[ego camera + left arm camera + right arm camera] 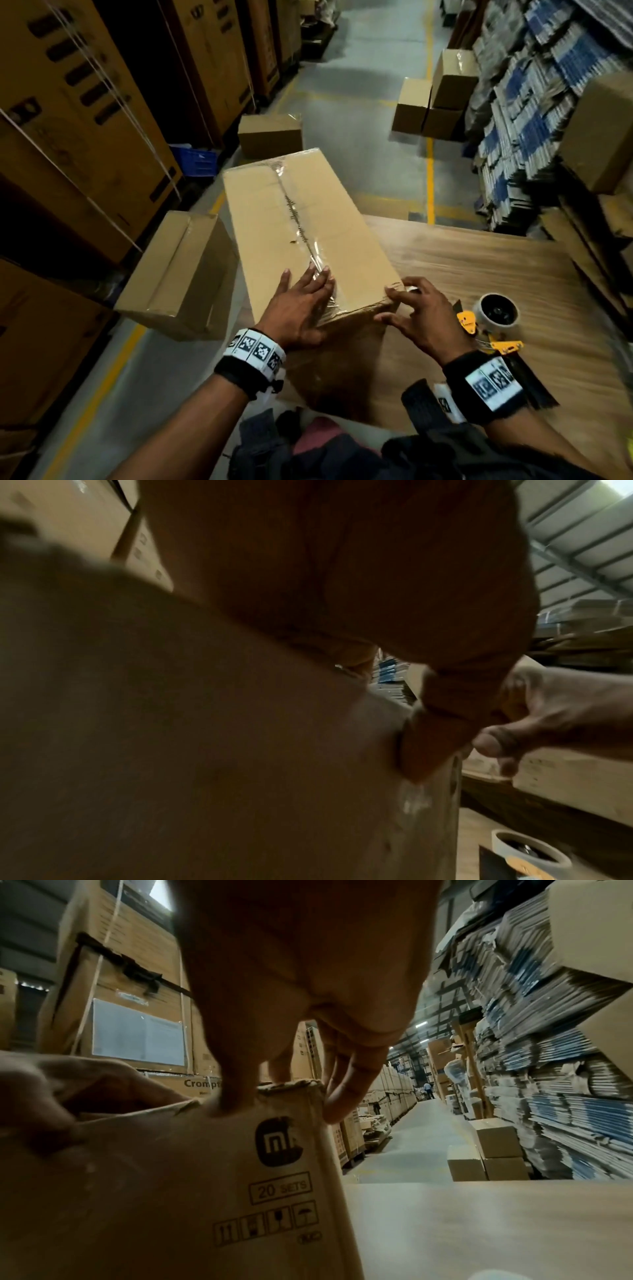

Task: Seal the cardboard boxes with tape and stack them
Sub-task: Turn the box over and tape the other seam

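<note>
Both hands on the taped box

My left hand [301,308] lies flat and spread on the long brown cardboard box [308,219]; my right hand [418,315] curls over its near corner at centre frame, on the wooden counter [496,274] in a warehouse aisle.

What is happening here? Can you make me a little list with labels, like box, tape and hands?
box: long cardboard box lying on the wooden table, its far end sticking out past the table edge
tape: clear strip along the top seam
left hand: left hand flat on the box top, near end
right hand: right hand, fingers curled at the box's near right corner
tape dispenser: tape dispenser on the table, to the right of the hands
</note>
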The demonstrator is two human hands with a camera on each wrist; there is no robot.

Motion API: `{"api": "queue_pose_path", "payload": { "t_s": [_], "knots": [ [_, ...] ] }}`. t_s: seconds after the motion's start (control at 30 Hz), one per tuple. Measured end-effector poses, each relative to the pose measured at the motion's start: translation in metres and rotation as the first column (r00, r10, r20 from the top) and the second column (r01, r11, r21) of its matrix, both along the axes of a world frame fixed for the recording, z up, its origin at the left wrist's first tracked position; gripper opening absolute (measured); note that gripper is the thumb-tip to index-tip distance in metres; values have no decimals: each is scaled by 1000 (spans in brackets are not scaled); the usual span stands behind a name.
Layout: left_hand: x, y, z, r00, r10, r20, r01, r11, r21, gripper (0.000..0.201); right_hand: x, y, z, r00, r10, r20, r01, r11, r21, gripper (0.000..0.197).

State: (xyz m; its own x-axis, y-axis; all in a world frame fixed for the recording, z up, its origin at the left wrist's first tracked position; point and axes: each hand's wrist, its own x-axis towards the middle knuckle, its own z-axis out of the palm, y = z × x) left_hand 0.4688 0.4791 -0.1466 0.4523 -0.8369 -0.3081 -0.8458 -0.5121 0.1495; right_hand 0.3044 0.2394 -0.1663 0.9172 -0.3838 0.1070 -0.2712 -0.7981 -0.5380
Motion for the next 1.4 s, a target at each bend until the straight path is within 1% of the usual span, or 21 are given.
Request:
{"api": "queue_pose_path", "payload": {
  "t_s": [0.07, 0.13, 0.27, 0.37, 0.43, 0.53, 0.6, 0.67, 0.73, 0.83, 0.9, 0.97, 1.03, 1.1, 1.17, 1.23, 1.27, 1.3, 1.33, 1.37, 1.4],
  "knots": [
    [-8, -7, -1, 999, -6, 51, 7, 1000, -6, 103, -11, 0, -6, 998, -18, 67, 16, 999, 33, 50],
    [-11, -12, -1, 999, 18, 51, -17, 1000, -27, 98, -17, -2, -9, 996, -44, 83, 38, 997, 68, 44],
    [-11, -20, -2, 1000, -4, -2, 3, 994, -107, 92, -23, 0, 5, 987, -147, 59, 134, 974, 181, 56],
    [-14, -22, -9, 999, -43, -33, 36, 981, -188, 87, -33, 1, 18, 984, -160, 82, 140, 967, 214, 49],
    [-22, -21, -16, 996, -88, -27, 79, 966, -247, 85, -47, -4, 21, 983, -168, 75, 147, 964, 222, 51],
    [-38, -20, -27, 988, -150, 46, 157, 939, -308, 83, -72, -11, 20, 982, -183, 52, 165, 955, 245, 47],
    [-42, -26, -31, 978, -177, 112, 204, 929, -310, 79, -82, -13, 17, 982, -181, 53, 162, 955, 247, 38],
    [-39, -39, -29, 973, -180, 144, 215, 932, -290, 80, -80, -20, 14, 975, -208, 72, 183, 949, 257, 30],
    [-37, -57, -22, 976, -152, 158, 187, 954, -234, 81, -70, -33, 11, 966, -245, 89, 212, 936, 280, 26],
    [-48, -79, -13, 990, -46, 132, 61, 992, -111, 75, -63, -57, 7, 959, -265, 100, 211, 904, 371, 29],
    [-63, -85, -19, 988, 22, 156, 1, 990, -144, 71, -72, -73, -3, 950, -300, 85, 232, 862, 450, 33],
    [-78, -87, -33, 969, 91, 228, -32, 968, -250, 67, -94, -93, -18, 912, -405, 65, 325, 811, 486, 34],
    [-86, -88, -47, 944, 158, 289, -53, 939, -341, 64, -123, -115, -39, 843, -537, 19, 476, 762, 439, 34],
    [-88, -90, -53, 937, 185, 296, -60, 920, -386, 61, -154, -138, -61, 773, -625, -105, 613, 694, 379, 41],
    [-89, -93, -53, 941, 192, 279, -61, 905, -420, 61, -179, -160, -88, 726, -629, -280, 688, 658, 307, 60],
    [-90, -95, -53, 941, 201, 271, -70, 902, -426, 61, -190, -177, -108, 715, -558, -421, 687, 674, 271, 77],
    [-91, -96, -53, 941, 207, 270, -77, 903, -423, 61, -191, -182, -115, 715, -517, -471, 678, 679, 282, 75],
    [-92, -97, -53, 939, 213, 269, -83, 902, -424, 61, -188, -185, -118, 721, -478, -502, 670, 668, 325, 64],
    [-92, -97, -52, 938, 219, 267, -89, 900, -427, 61, -185, -185, -120, 739, -439, -510, 655, 644, 395, 49],
    [-93, -98, -51, 937, 223, 270, -90, 898, -431, 60, -181, -184, -120, 760, -405, -509, 640, 606, 472, 38],
    [-93, -98, -51, 934, 224, 277, -86, 896, -435, 60, -178, -185, -123, 771, -375, -515, 631, 562, 535, 33]
  ]
}}
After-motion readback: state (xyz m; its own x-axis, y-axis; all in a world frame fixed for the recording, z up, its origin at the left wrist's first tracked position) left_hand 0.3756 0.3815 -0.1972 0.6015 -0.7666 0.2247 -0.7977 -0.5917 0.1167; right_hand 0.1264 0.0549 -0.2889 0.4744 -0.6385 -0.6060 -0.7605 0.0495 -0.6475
